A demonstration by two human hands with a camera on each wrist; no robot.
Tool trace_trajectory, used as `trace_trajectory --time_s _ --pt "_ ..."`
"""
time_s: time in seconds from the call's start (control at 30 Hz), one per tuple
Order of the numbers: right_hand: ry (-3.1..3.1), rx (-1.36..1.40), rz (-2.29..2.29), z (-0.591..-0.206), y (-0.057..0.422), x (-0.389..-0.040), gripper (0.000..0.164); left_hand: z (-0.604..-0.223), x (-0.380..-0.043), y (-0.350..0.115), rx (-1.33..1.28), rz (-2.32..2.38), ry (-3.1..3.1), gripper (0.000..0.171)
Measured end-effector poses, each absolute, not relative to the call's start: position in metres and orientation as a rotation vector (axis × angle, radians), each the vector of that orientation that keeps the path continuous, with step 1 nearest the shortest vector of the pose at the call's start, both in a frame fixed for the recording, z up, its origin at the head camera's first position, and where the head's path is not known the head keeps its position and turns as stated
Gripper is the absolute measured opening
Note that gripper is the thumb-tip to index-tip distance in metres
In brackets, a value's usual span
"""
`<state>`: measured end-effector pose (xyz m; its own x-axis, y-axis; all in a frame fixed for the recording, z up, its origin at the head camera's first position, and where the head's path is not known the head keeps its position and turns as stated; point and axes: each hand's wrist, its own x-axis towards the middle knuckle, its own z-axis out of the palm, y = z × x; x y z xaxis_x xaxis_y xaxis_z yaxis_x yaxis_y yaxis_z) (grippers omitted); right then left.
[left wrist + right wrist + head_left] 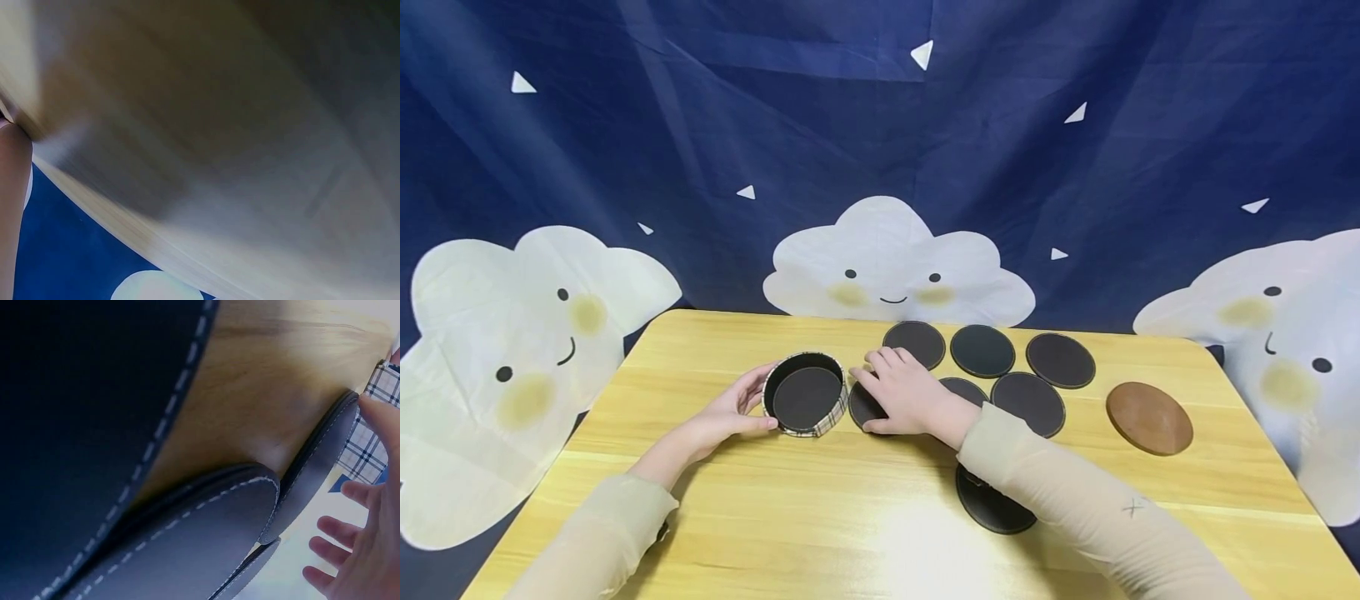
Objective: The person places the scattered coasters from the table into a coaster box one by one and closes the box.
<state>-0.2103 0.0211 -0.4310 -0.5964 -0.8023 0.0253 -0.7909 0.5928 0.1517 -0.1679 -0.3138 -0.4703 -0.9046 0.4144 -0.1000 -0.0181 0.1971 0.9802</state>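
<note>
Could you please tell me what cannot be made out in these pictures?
Head: part of the dark disc beside the plaid holder, covered by the right hand.
Head: part of the lowest disc, behind the right sleeve.
Left wrist: most of the left hand, cut off by the left edge; the tabletop is blurred.
Right wrist: much of the nearest disc, cut off by the left edge.

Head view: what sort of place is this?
Probably an indoor spot staged for tabletop work, perhaps with a child's-room theme: a dark blue cloth printed with smiling clouds hangs behind a light wooden table, where dark round discs are spread out.
</note>
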Motion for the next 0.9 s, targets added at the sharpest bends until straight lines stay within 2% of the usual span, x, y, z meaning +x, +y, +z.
trace_trajectory --time_s 0.4,0.9 --pt "-2.842 1.344 -0.241 -0.44 0.021 -0.209 0.086 -0.471 -0.169 -0.314 0.383 1.763 2.131 0.096" --pt "-2.986 1.272 -0.066 -0.444 0.017 -0.209 0.083 -0.471 -0.168 -0.314 0.374 1.767 2.139 0.095"
